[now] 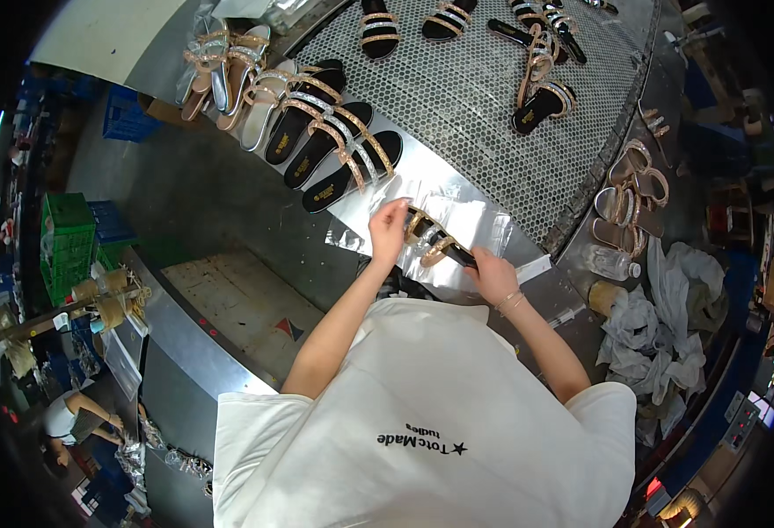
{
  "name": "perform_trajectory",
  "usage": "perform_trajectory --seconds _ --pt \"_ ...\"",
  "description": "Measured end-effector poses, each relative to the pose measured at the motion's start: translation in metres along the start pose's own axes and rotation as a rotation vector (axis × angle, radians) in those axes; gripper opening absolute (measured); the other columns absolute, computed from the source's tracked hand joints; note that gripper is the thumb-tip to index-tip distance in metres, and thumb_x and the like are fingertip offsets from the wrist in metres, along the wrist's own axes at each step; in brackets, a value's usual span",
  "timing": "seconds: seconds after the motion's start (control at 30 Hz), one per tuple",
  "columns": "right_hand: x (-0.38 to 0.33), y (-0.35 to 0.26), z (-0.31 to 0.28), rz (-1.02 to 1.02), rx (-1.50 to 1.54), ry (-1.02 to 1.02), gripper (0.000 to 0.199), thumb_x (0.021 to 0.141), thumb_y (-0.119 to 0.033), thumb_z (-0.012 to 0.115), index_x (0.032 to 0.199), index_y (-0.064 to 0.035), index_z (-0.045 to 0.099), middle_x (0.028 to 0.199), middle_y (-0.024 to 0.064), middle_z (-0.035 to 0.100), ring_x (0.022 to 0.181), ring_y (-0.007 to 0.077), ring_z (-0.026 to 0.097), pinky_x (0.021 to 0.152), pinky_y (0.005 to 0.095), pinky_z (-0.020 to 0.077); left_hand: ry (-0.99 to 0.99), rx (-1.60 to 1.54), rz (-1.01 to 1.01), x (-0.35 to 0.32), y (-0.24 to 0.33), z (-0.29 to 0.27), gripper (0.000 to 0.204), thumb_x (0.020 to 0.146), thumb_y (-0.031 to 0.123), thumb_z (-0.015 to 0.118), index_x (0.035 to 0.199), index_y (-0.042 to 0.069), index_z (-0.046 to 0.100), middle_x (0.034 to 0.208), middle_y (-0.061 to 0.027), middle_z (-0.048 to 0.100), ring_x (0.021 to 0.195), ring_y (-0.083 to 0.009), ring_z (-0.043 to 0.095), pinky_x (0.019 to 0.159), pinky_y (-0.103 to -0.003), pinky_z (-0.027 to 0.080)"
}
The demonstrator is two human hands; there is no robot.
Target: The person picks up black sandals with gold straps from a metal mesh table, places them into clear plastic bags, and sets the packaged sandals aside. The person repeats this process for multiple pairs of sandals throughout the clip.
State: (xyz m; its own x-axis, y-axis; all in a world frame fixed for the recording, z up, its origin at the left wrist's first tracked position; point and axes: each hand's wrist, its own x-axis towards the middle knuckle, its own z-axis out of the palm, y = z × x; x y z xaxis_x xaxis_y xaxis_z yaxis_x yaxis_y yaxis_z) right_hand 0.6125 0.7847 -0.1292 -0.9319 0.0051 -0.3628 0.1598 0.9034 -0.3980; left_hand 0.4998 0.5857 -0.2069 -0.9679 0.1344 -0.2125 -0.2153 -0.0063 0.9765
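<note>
Between my hands is a black sandal (460, 255) with glittery gold and silver straps, held above the metal ledge. My left hand (389, 231) grips one end of it with bent fingers. The other end is in my right hand (494, 276), fingers closed round it. Beneath the sandal lie clear plastic bags (475, 214), flat and shiny on the ledge. Just beyond my left hand, a row of strapped sandals (327, 187) with black, silver and tan soles runs along the ledge to the upper left.
A perforated conveyor surface (466, 97) carries several sandals ahead. More sandals (624, 207) are piled at right, near a plastic bottle (613, 261) and crumpled plastic (646, 343). Green crates (69, 242) stand at far left. Another person (75, 418) works at lower left.
</note>
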Motion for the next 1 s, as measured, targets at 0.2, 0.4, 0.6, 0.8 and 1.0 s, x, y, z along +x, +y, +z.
perform_trajectory --seconds 0.2,0.4,0.6,0.8,1.0 --pt "0.022 -0.029 -0.035 0.436 1.139 -0.354 0.027 0.081 -0.021 0.067 0.096 -0.0026 0.056 0.068 0.0053 0.056 0.066 0.0133 0.061 0.044 0.0344 0.0465 -0.522 0.771 0.997 -0.027 0.096 0.011 0.024 0.073 0.015 0.063 0.097 0.014 0.066 0.062 -0.0023 0.041 0.06 -0.0197 0.051 0.05 -0.032 0.043" --pt "0.051 -0.039 -0.007 0.162 1.457 0.19 0.035 0.082 -0.017 0.067 0.107 0.0023 0.051 0.088 0.0059 0.061 0.077 0.0102 0.058 0.062 0.025 0.0486 -0.585 0.596 0.755 -0.058 0.145 0.018 0.027 0.073 0.009 0.063 0.1 0.008 0.064 0.077 -0.0059 0.057 0.068 -0.0225 0.058 0.059 -0.032 0.048" --pt "0.052 -0.063 -0.035 -0.001 1.306 0.126 0.061 0.088 -0.016 0.06 0.136 0.002 0.028 0.122 0.0085 0.048 0.108 0.0122 0.047 0.094 0.0282 0.0388 -0.158 -0.516 -0.132 0.003 0.144 -0.005 0.072 0.08 0.051 0.06 0.129 0.003 0.04 0.137 -0.0118 0.035 0.124 -0.0259 0.038 0.101 -0.04 0.031" --pt "0.135 0.019 -0.079 -0.11 1.296 0.008 0.025 0.092 -0.02 0.054 0.109 -0.0019 0.057 0.099 0.0065 0.062 0.089 0.0133 0.06 0.075 0.0276 0.0494 -0.004 -0.823 -0.357 0.027 0.121 -0.014 0.048 0.091 0.041 0.048 0.124 0.006 0.047 0.119 -0.0115 0.055 0.106 -0.0268 0.056 0.092 -0.041 0.045" --pt "0.275 0.135 -0.088 0.433 0.894 0.647 0.077 0.075 -0.05 0.068 0.121 0.006 0.043 0.109 0.0194 0.056 0.097 0.0269 0.057 0.081 0.0372 0.0475 0.028 -0.865 -0.456 0.035 0.12 -0.016 0.046 0.092 0.037 0.046 0.123 0.004 0.047 0.117 -0.0123 0.056 0.104 -0.0283 0.057 0.091 -0.043 0.046"
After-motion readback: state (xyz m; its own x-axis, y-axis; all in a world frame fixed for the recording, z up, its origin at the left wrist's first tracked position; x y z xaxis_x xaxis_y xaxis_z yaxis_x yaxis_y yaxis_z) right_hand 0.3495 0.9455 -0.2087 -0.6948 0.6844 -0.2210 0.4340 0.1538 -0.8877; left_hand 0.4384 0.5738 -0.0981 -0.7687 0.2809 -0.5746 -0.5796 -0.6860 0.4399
